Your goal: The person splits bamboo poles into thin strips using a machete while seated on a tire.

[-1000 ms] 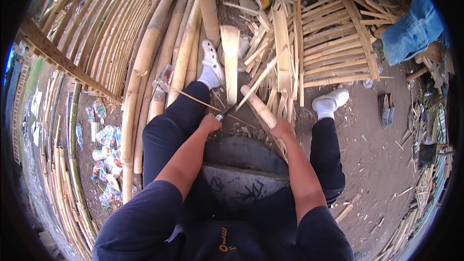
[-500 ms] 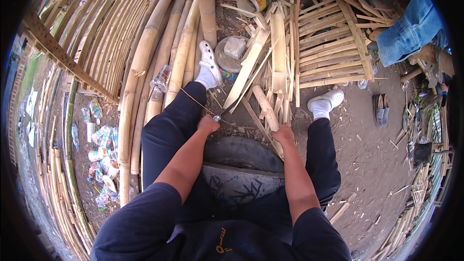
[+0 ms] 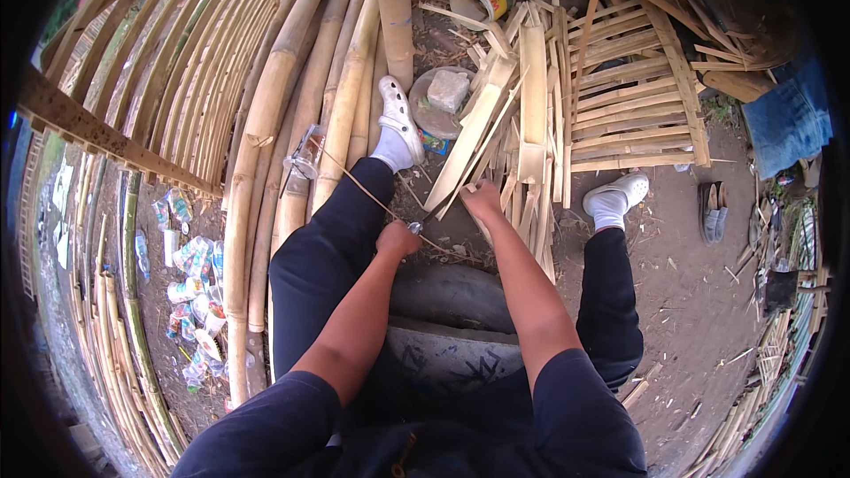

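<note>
My left hand [image 3: 398,238] is closed round a knife, whose shiny metal collar [image 3: 414,227] and narrow dark blade [image 3: 433,214] show beyond my fist. The blade points up and right, toward my other hand. My right hand [image 3: 481,201] is closed on a piece of bamboo; only a small pale end [image 3: 470,188] shows at my fingers, and the rest is hidden. Just beyond both hands lies a heap of split bamboo [image 3: 532,97]. A thin brown cane [image 3: 359,184] slants down toward my left hand; whether it joins the knife I cannot tell.
Thick bamboo poles [image 3: 266,137] lie left of my leg, beside a slatted bamboo frame [image 3: 190,80]. Ahead are a stone block [image 3: 449,90] and a tipped bucket [image 3: 482,0]. A slatted panel [image 3: 633,88] lies right; plastic litter [image 3: 195,257] covers ground at left.
My right hand has moved up and left, closer to the knife. The thick bamboo piece it held no longer shows plainly. My left hand sits slightly lower and to the right.
</note>
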{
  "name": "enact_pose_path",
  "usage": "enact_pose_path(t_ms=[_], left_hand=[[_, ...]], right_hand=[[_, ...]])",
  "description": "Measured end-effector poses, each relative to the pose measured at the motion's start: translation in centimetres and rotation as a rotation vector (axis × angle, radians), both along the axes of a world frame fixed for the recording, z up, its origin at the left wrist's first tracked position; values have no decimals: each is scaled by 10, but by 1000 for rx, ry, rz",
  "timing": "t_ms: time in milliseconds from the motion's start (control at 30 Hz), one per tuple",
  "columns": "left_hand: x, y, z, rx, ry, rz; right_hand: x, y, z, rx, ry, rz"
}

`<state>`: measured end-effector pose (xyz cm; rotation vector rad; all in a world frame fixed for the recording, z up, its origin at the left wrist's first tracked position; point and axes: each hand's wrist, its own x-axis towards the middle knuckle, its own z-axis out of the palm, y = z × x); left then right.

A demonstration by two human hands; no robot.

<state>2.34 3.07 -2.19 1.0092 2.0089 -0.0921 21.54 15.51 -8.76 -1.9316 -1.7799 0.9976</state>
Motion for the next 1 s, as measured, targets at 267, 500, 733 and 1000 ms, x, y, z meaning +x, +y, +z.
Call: enact_pose_path(t_ms=[267,500,733,1000], left_hand=[[-8,8,19,-68,29,-58],[-20,11,28,-112,51,-62],[-21,6,42,88,92,-91],[-25,-4,129,32,35,-259]], right_hand=[[-41,35,-29,-136,135,-312],[-55,46,-35,-307,228,-394],[-53,40,-29,-115,621,-476],[-14,22,37,5,764,-406]])
